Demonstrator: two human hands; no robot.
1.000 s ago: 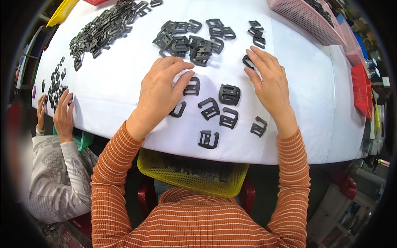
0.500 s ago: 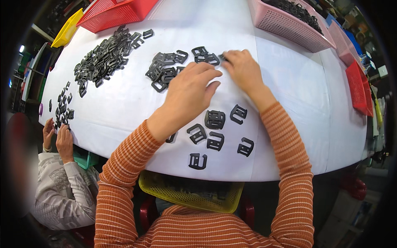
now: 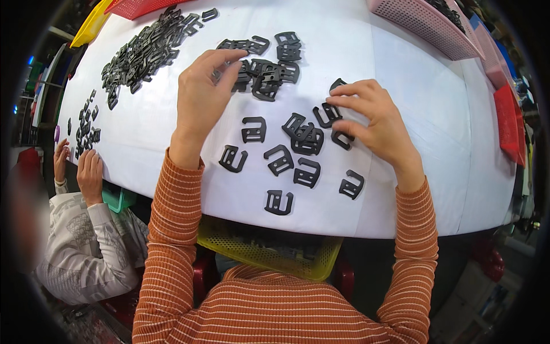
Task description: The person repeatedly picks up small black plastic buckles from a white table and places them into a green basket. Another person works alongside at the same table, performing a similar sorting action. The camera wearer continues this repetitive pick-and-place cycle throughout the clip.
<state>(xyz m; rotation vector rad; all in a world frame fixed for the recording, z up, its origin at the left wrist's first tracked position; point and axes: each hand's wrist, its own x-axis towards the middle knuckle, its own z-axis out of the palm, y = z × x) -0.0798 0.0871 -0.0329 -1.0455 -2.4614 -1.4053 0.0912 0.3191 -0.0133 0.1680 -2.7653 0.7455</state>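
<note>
The right hand [image 3: 369,117] is now back from the pile [image 3: 268,71], fingers apart beside loose buckles [image 3: 307,141], so more lie separated toward the table's [image 3: 412,126] near edge. The left hand [image 3: 205,89], thumb and fingers parted, now hovers at the pile's left side.

A white-covered table [image 3: 424,132] spreads wide, its edges bent by the lens; along its far right side stand a pink perforated basket [image 3: 421,31] with dark contents, a second pink basket [image 3: 490,62] just beyond it and a red basket [image 3: 508,126]; at the upper left a yellow basket [image 3: 90,23] sits beside another red one [image 3: 140,6] — both cut by the view; a co-worker [image 3: 86,246] in a grey patterned top sits at the left — near a green basket [image 3: 119,200].
</note>
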